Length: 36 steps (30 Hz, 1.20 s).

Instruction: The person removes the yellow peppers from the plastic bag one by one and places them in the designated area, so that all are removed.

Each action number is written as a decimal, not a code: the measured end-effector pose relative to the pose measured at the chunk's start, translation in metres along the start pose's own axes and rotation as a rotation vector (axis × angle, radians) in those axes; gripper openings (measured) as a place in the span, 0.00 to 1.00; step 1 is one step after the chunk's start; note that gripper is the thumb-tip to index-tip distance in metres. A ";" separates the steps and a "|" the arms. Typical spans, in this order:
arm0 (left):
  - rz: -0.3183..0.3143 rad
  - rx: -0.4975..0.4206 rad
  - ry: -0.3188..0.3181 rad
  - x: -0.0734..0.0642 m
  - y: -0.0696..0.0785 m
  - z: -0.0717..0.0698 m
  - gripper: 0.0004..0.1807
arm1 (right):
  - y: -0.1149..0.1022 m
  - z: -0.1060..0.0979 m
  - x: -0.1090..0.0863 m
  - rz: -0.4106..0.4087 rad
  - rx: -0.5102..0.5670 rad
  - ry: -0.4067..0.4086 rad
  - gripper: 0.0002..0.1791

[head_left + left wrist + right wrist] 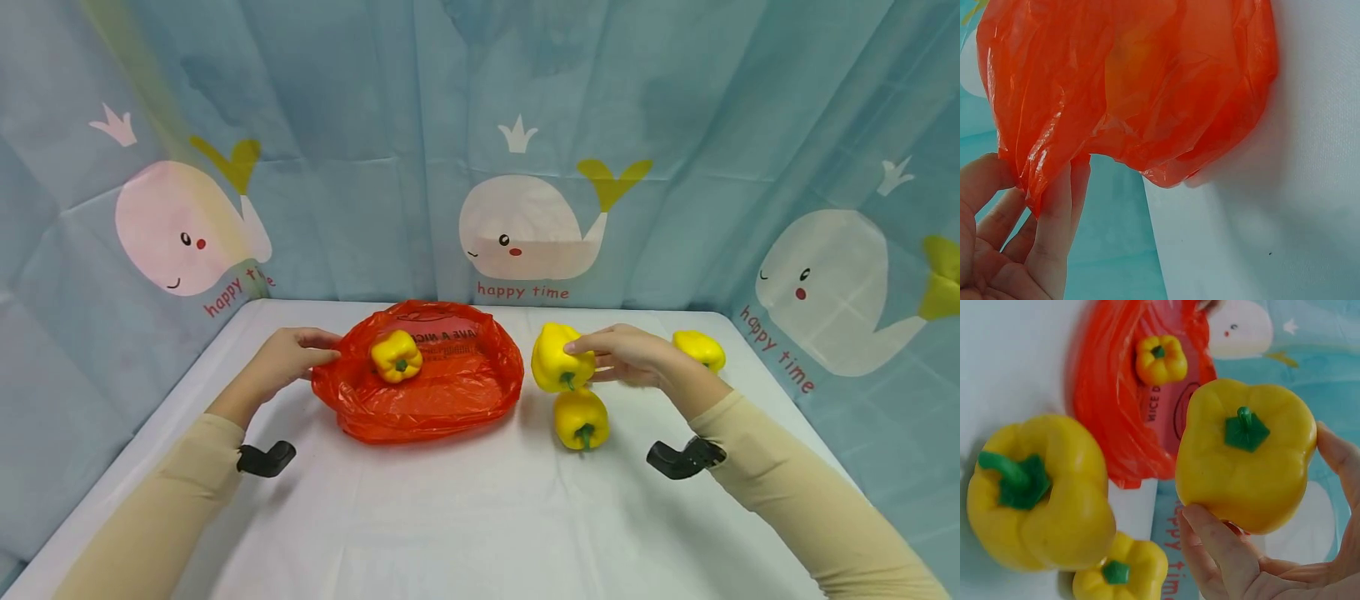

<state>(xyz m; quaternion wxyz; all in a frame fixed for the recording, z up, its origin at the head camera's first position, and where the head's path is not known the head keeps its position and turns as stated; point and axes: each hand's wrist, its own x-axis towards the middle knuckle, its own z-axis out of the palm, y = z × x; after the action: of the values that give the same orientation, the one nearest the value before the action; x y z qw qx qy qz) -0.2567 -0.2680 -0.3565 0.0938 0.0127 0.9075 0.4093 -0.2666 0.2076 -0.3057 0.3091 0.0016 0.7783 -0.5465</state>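
Observation:
At the bag's left edge my left hand (283, 363) pinches the rim of a red plastic bag (442, 400). In the left wrist view, thumb and fingers (1054, 231) close on a gathered fold of it. The bag lies with its mouth spread wide, and a yellow bell pepper (396, 357) sits inside. My right hand (633, 354) grips a second yellow bell pepper (1244, 469) between thumb and fingers, right of the bag and above the table. Just in front of it a third yellow bell pepper (581, 419) rests on the table, green stem towards me.
Behind my right wrist, another yellow bell pepper (699, 350) lies near the back right corner of the white table (450, 517). A blue curtain (360, 233) printed with whales surrounds the table at the back and sides. Black wrist cameras (266, 459) stick out from both sleeves.

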 end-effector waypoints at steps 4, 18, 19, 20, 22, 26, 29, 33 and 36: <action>-0.005 0.003 0.002 0.000 0.000 0.000 0.30 | 0.004 -0.009 -0.007 0.003 -0.022 0.002 0.34; -0.007 0.007 0.001 -0.001 0.002 -0.001 0.30 | 0.026 -0.039 -0.026 0.029 -0.041 0.022 0.40; -0.006 0.007 0.001 -0.001 0.002 -0.001 0.30 | 0.028 -0.041 -0.027 0.027 -0.044 0.021 0.39; -0.006 0.006 0.001 -0.001 0.002 0.000 0.29 | 0.029 -0.043 -0.027 0.024 -0.047 0.020 0.38; -0.005 0.003 0.000 -0.001 0.002 0.000 0.29 | 0.033 -0.047 -0.029 0.018 -0.050 0.014 0.35; -0.007 0.001 -0.001 -0.001 0.002 0.000 0.29 | 0.040 -0.055 -0.031 0.019 -0.047 0.001 0.32; -0.006 0.001 -0.001 -0.001 0.001 0.000 0.29 | 0.044 -0.060 -0.033 0.025 -0.060 -0.001 0.32; -0.001 0.004 -0.001 -0.002 0.001 0.000 0.29 | 0.049 -0.065 -0.037 0.036 -0.075 0.006 0.31; 0.003 0.008 -0.001 -0.002 0.002 0.000 0.29 | 0.053 -0.068 -0.040 0.052 -0.080 0.010 0.34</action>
<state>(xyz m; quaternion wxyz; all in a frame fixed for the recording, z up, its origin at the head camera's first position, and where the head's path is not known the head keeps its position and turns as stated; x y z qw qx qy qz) -0.2547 -0.2672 -0.3544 0.0937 0.0145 0.9092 0.4055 -0.2489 0.3005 -0.3170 0.3191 0.0119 0.8007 -0.5069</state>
